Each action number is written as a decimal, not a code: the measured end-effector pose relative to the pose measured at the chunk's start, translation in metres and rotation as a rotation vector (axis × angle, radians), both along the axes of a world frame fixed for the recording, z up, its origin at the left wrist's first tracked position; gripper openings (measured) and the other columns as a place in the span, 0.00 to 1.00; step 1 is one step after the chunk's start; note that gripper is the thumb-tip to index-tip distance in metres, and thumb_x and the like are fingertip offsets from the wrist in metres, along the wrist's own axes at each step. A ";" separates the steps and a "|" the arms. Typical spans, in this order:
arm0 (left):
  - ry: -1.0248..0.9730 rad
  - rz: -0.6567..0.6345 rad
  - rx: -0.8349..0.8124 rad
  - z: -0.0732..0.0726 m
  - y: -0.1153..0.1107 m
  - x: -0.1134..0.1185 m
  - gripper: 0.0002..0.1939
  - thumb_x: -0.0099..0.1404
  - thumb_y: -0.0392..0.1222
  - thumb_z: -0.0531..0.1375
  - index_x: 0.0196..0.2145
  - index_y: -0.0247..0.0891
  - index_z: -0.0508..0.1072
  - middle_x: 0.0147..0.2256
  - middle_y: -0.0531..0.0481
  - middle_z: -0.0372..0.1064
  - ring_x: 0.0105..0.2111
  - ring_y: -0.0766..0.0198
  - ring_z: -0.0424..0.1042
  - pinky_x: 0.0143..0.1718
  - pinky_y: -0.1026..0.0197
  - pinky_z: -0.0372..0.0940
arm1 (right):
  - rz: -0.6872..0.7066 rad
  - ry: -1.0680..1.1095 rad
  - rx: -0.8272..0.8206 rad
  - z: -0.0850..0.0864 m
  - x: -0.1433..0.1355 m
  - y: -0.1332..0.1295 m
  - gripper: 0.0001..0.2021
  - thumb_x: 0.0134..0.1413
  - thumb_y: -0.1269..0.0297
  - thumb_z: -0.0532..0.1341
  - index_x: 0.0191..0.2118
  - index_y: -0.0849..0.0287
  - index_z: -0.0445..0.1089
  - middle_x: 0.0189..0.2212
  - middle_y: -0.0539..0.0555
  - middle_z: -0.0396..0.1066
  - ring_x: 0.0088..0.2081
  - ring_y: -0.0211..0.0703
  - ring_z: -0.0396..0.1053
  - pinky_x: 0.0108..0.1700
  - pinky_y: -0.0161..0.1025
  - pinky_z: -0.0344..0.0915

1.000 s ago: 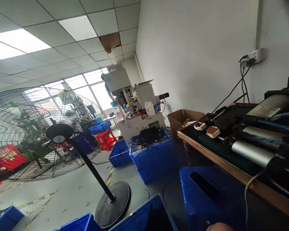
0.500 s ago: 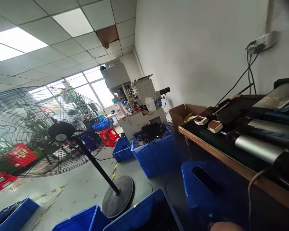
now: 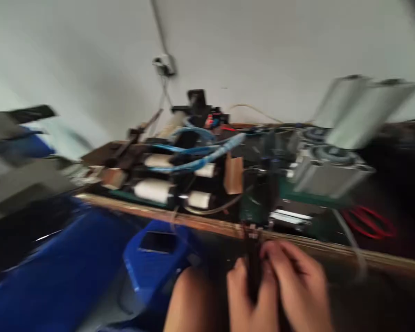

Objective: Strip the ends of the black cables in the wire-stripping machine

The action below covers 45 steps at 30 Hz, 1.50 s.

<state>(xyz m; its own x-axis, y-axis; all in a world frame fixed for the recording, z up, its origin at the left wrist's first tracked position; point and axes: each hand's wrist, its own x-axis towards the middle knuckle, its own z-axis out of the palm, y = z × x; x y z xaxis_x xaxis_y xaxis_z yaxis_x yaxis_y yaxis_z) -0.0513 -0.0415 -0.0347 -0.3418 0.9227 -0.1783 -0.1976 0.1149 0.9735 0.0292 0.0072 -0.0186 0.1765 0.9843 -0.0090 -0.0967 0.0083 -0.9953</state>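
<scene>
Low in the view, my left hand is closed around a dark, upright bundle of thin strips, whose exact kind is lost in the blur. The bundle's top end reaches up to the bench's wooden front edge in the picture. My right hand is right beside it, thumb and fingers pinched together against the bundle's upper right side. Whether a single strip is between those fingertips cannot be made out.
A workbench with rollers, blue tubing and metal blocks runs along the wall. A blue stool bearing a phone stands left of my knee. A blue bin is farther left.
My view has swung right and down from the fan and room to the bench. Both hands and the dark bundle are now in sight; earlier only a skin-coloured blur showed at the bottom edge.
</scene>
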 end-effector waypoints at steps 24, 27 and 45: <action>-0.041 0.147 -0.052 0.028 0.041 0.047 0.09 0.68 0.48 0.69 0.35 0.42 0.89 0.36 0.45 0.87 0.40 0.49 0.88 0.40 0.59 0.82 | 0.209 0.148 0.004 0.029 0.035 0.036 0.16 0.66 0.61 0.65 0.26 0.57 0.74 0.21 0.48 0.70 0.25 0.38 0.69 0.28 0.32 0.63; -0.025 0.132 -0.063 0.033 0.043 0.047 0.11 0.66 0.51 0.72 0.33 0.41 0.87 0.34 0.43 0.86 0.38 0.45 0.88 0.38 0.56 0.83 | 0.212 0.167 -0.021 0.032 0.037 0.038 0.16 0.67 0.60 0.65 0.26 0.58 0.74 0.23 0.48 0.72 0.26 0.37 0.68 0.29 0.31 0.62; -0.017 0.288 -0.135 0.049 0.050 0.056 0.11 0.62 0.50 0.73 0.30 0.40 0.85 0.32 0.44 0.86 0.37 0.46 0.88 0.36 0.56 0.82 | 0.205 0.117 -0.113 0.042 0.039 0.045 0.20 0.65 0.54 0.66 0.23 0.58 0.70 0.21 0.49 0.66 0.26 0.38 0.63 0.28 0.33 0.61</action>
